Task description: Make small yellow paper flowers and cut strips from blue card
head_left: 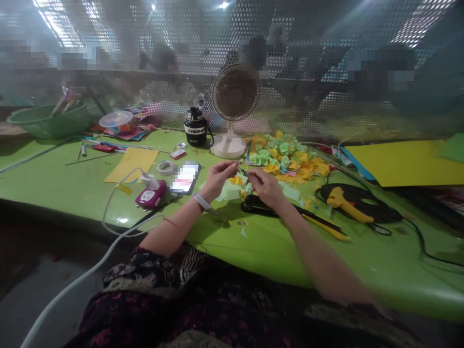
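Observation:
Over the middle of the green table, my left hand [221, 178] and my right hand [265, 186] are both closed in a pinch, with the fingertips close together. Between them is a small, thin dark bluish piece [242, 171], too small to name. Pale green paper pieces [231, 191] lie beneath the hands. Just beyond and to the right is a heap of folded yellow and light green paper flowers [284, 154]. A black stapler-like tool [258, 205] rests under my right wrist.
Right of my hands lies a yellow glue gun [348, 205] with a black cord, beside yellow sheets [409, 162]. A fan [230, 146] and black bottle [195, 128] stand behind. To the left are a phone [185, 178], tape roll [166, 167], purple power socket [150, 195] and green basket [50, 121].

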A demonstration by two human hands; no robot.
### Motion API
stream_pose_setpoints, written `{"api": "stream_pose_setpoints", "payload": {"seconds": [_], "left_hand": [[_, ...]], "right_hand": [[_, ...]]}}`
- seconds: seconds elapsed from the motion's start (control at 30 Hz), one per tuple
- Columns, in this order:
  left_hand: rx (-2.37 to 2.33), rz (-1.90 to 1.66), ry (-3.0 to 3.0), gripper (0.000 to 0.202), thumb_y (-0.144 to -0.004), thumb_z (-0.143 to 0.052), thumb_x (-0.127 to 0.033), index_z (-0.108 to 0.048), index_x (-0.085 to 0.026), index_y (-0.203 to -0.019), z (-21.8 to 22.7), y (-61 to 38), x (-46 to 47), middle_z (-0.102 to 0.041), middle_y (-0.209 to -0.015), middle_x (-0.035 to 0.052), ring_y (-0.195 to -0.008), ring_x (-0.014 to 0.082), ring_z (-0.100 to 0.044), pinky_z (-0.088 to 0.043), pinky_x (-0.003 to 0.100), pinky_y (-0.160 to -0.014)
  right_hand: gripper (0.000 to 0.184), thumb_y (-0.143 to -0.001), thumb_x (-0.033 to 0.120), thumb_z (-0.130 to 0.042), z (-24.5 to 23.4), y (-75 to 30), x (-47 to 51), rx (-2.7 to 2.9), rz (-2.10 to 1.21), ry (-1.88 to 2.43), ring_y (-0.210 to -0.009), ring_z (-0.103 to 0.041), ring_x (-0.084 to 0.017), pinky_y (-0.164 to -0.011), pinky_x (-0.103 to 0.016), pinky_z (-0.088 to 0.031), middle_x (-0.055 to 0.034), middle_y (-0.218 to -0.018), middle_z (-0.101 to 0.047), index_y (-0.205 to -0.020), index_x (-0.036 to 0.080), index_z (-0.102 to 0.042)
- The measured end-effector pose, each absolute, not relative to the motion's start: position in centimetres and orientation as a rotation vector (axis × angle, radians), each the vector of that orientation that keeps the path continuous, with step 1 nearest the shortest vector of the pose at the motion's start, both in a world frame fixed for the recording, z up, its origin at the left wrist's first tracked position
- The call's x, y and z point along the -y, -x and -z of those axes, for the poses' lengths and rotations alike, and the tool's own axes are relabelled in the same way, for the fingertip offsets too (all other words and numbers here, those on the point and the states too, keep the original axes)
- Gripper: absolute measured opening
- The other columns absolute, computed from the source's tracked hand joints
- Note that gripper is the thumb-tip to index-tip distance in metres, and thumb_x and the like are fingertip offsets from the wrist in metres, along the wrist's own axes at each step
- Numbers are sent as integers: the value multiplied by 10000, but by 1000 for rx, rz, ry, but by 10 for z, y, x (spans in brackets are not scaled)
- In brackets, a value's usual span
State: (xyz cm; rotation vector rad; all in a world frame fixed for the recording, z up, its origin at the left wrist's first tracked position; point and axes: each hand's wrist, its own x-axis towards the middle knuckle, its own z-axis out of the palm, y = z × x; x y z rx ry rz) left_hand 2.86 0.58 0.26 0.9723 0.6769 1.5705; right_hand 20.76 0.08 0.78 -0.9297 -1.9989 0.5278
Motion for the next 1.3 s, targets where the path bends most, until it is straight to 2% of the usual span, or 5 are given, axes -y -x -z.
{"api": "stream_pose_setpoints", "payload": {"seconds": [0.17,0.37,0.7,0.83,1.3], "left_hand": [[-659,-1573,-988,332,-565,-938,-436,-761,-192,-705,-1,-28,-6,-660,-638,-21,-607,67,-564,-459,219,-625],[-713,-1588,-999,345,-568,-930,-432,-780,-196,-770,-1,-29,-5,-722,-739,14,-696,104,-630,-491,247,-698],[-739,-1567,-977,341,-545,-942,-402,-790,-196,-769,-1,-28,-7,-733,-742,11,-631,82,-596,-482,237,-659],[-723,-1588,-984,277,-582,-933,-344,-777,-185,-747,1,-27,-9,-728,-749,10,-673,87,-608,-480,237,-693],[-679,-1586,-811,293,-521,-959,-312,-777,-180,-708,-10,-30,-1,-709,-684,-13,-644,64,-598,-468,211,-697]], "right_hand": [[399,-910,605,-595,-8,-205,2,1975,-441,978,-706,-636,-204,-678,-347,-512,-70,-863,-712,-997,222,-664],[438,-999,583,-427,-5,-204,0,1976,-342,963,-843,-675,-246,-757,-372,-525,-94,-909,-722,-984,226,-679],[486,-999,635,-364,-9,-203,0,2053,-523,946,-735,-638,-220,-698,-348,-501,-59,-781,-667,-944,235,-634],[456,-946,648,-497,-8,-203,0,2055,-477,972,-774,-654,-233,-716,-352,-501,-71,-855,-700,-1023,221,-638],[332,-991,488,-516,3,-203,-3,2060,-98,917,-838,-658,-246,-733,-360,-492,-85,-890,-725,-930,216,-697]]}}
